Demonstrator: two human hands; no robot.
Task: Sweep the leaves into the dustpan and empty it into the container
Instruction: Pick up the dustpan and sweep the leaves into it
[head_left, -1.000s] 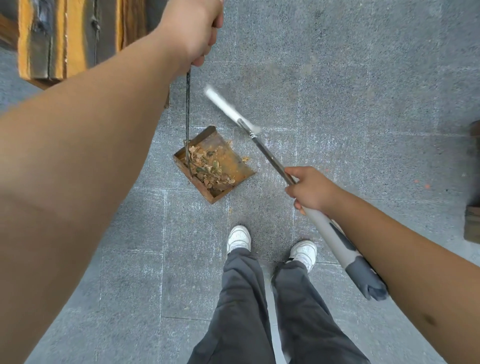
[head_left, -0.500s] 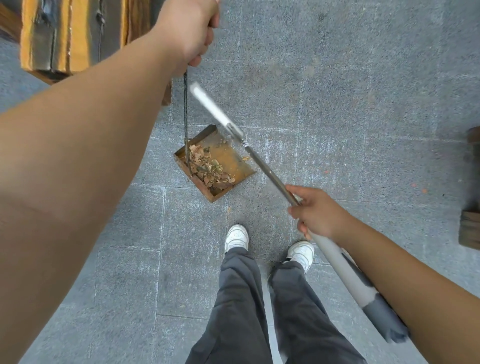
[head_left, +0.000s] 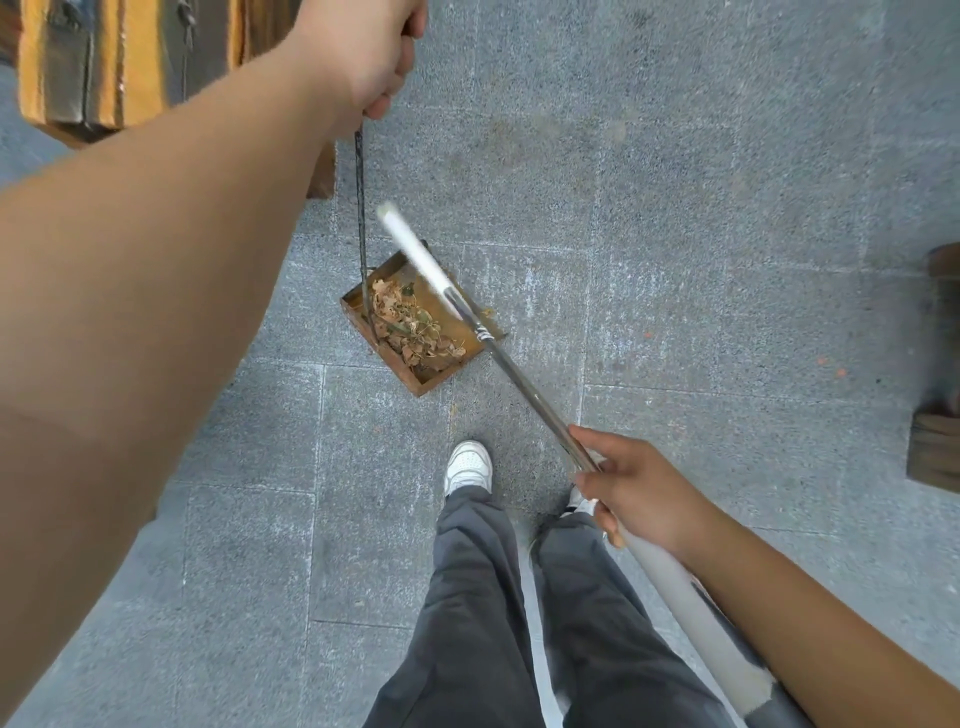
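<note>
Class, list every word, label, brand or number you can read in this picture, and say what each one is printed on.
None: no readable text anywhere.
Dustpan: rust and leaves only.
Broom handle: plain, no label; its white end is blurred.
Shoe: no legible brand.
Wooden bench: no markings.

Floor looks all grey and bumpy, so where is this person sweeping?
Probably outdoors, on a paved yard or walkway. The floor is grey stone slabs, dry leaves fill a rusty dustpan, and a weathered wooden bench or box stands nearby.
</note>
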